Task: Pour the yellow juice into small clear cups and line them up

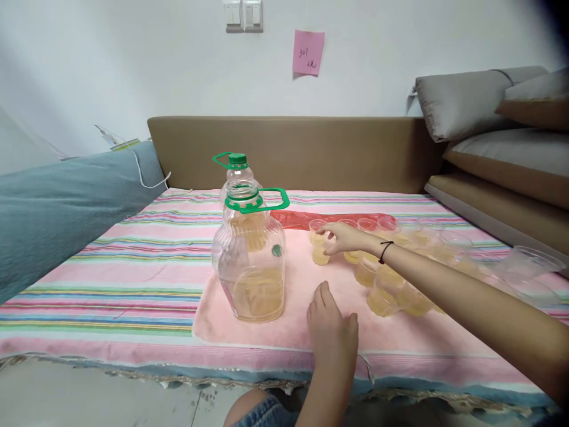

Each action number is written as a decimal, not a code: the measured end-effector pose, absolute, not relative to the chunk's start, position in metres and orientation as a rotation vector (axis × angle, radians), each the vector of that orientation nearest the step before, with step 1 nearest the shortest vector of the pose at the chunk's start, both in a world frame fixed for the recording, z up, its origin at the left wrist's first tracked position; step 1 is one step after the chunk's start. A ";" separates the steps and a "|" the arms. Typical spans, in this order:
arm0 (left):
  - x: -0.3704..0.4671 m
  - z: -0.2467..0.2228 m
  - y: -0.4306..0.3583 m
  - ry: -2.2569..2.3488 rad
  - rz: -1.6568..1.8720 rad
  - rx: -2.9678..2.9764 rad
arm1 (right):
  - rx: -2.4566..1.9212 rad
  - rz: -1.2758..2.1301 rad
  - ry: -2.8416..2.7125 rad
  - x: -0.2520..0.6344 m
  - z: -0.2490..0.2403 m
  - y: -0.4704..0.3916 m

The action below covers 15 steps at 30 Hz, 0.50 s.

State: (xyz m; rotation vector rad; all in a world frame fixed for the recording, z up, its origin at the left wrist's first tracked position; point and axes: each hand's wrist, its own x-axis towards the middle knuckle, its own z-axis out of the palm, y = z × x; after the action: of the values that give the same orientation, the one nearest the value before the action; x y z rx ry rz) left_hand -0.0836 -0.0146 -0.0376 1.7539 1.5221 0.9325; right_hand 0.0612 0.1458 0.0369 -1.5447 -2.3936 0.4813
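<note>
My right hand (344, 238), with a dark band at its wrist, reaches across to a clear plastic cup (320, 255) of pale yellow liquid. Its fingers and thumb are curled at the cup's rim. Lower down, my left hand (331, 326) hovers over the pink mat (306, 332), fingers stretched and thumb apart, holding nothing. To its left stands a large clear jug (253, 284) with a green handle ring, an uncapped mouth and yellow liquid in its lower part. Several more cups of yellow liquid (382, 296) stand in rows at the right, partly hidden by my right forearm.
Behind the front jug is a second jug (237, 169) with a green cap. A red plastic sheet (293, 220) lies behind the cups. Clear stacked cups (531, 264) lie at the far right. Cushions (511, 157) are piled beside the brown backboard (311, 154).
</note>
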 end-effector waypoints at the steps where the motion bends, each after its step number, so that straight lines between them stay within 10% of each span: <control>1: -0.083 -0.037 -0.015 1.522 0.926 1.752 | -1.540 0.488 -2.393 0.061 0.036 0.146; 15: -0.081 -0.037 -0.016 1.567 0.887 1.844 | -1.515 0.490 -2.412 0.062 0.031 0.148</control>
State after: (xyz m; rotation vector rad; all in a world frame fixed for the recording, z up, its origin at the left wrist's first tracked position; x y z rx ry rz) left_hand -0.0812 -0.0160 -0.0374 1.8442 1.5665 0.8867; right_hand 0.0620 0.1485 0.0312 -1.5149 -2.4116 0.4896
